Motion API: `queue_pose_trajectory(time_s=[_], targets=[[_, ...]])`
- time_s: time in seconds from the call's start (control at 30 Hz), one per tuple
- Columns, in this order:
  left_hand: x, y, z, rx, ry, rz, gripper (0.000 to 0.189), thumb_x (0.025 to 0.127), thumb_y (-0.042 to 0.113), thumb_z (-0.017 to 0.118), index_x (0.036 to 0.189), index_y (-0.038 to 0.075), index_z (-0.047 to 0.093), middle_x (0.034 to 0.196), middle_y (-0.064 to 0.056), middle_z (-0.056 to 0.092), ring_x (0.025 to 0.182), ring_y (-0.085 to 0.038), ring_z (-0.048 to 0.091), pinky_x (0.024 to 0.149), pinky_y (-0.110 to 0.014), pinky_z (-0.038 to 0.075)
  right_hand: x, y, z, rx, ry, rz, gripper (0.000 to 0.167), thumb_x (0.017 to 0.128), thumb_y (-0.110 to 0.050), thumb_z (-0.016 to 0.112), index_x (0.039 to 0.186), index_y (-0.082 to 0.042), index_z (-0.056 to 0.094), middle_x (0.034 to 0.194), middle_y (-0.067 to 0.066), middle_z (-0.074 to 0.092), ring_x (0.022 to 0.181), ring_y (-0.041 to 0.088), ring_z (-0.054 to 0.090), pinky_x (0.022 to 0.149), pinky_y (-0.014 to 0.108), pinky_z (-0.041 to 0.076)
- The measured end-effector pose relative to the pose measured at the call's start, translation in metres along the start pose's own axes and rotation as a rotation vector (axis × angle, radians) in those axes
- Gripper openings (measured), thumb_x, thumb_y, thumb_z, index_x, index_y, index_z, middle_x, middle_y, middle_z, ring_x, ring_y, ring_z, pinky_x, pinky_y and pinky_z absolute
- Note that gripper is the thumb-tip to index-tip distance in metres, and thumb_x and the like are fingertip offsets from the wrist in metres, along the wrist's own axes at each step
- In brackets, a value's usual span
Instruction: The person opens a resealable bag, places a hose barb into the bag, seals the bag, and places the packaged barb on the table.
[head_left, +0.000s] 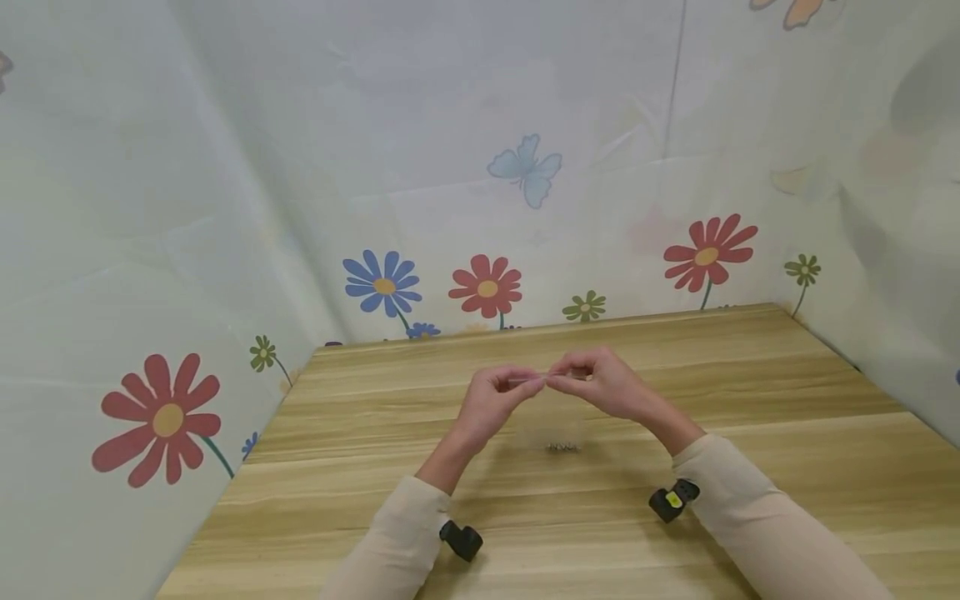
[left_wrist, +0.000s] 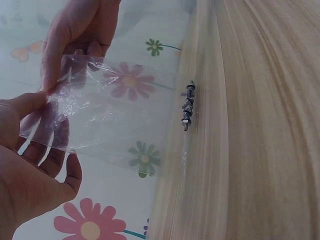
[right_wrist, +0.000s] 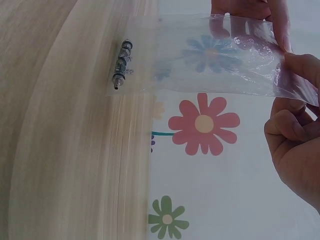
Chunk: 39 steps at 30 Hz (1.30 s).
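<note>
A clear plastic bag (head_left: 542,421) hangs between my two hands above the table. Along its bottom lie several small metal fittings (right_wrist: 122,65), silvery with dark rings, bunched in a row; their exact kind is hard to tell. My left hand (head_left: 491,404) pinches the bag's upper edge between thumb and fingers. Opposite it, my right hand (head_left: 611,385) pinches the same edge, and the fingertips of both hands nearly meet. The wrist views show the bag (left_wrist: 115,115) stretched and wrinkled near the fingers, with the fittings (left_wrist: 188,106) at its far end.
A wood-grain table (head_left: 360,467) lies beneath the hands. Behind it and at both sides hangs a pale curtain (head_left: 420,192) printed with flowers and butterflies. Black camera mounts (head_left: 461,540) sit on both wrists.
</note>
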<state>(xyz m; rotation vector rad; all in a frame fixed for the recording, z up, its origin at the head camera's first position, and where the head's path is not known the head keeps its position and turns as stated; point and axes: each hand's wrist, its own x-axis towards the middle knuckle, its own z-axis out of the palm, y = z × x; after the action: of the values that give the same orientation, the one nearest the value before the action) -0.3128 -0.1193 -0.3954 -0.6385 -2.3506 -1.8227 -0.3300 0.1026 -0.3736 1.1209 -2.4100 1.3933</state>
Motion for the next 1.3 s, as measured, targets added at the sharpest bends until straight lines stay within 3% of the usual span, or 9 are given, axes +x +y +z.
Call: queue_pose_trajectory(time_s=[0.27,0.53,0.87,1.13,1.3], targets=[[0.001,0.001,0.000,-0.024,0.035,0.009,0.026,0.091,0.032,0.075,0.106,0.011,0.078,0.104,-0.001,0.075,0.096,-0.018,0.067,0.081,-0.033,0.051,0.002,-0.002,0.001,0.003,0.009,-0.022,0.010,0.095,-0.016,0.070,0.096,-0.009,0.077,0.077,-0.003,0.063,0.063,0.014,0.045,0.058,0.027,0.038],[0.001,-0.001,0.000,0.024,0.050,0.051,0.022,0.091,0.031,0.075,0.101,0.012,0.079,0.098,0.000,0.075,0.082,-0.017,0.060,0.068,-0.029,0.045,0.005,-0.002,0.001,-0.042,-0.008,-0.074,0.009,0.095,-0.014,0.070,0.095,-0.010,0.077,0.080,-0.005,0.065,0.059,0.011,0.043,0.056,0.026,0.036],[0.000,-0.001,-0.005,0.006,0.040,0.008,0.027,0.093,0.031,0.073,0.107,0.008,0.078,0.095,-0.003,0.074,0.087,-0.019,0.067,0.075,-0.030,0.049,0.003,0.002,-0.006,-0.065,-0.028,-0.018,0.009,0.096,-0.017,0.069,0.095,-0.013,0.077,0.072,0.003,0.060,0.058,0.010,0.044,0.054,0.026,0.036],[0.000,0.000,-0.007,0.022,0.023,-0.010,0.024,0.092,0.032,0.073,0.103,0.011,0.079,0.091,-0.002,0.074,0.085,-0.020,0.065,0.071,-0.031,0.046,0.002,0.000,-0.009,-0.065,-0.046,-0.043,0.009,0.095,-0.015,0.070,0.090,-0.016,0.077,0.071,-0.003,0.059,0.058,0.011,0.044,0.055,0.025,0.036],[0.000,-0.001,-0.009,0.009,0.040,-0.045,0.028,0.089,0.038,0.076,0.103,0.013,0.079,0.095,-0.001,0.075,0.089,-0.020,0.066,0.081,-0.040,0.052,0.001,0.002,-0.013,-0.067,-0.055,-0.009,0.008,0.095,-0.016,0.070,0.093,-0.012,0.077,0.072,0.000,0.059,0.059,0.011,0.044,0.055,0.025,0.035]])
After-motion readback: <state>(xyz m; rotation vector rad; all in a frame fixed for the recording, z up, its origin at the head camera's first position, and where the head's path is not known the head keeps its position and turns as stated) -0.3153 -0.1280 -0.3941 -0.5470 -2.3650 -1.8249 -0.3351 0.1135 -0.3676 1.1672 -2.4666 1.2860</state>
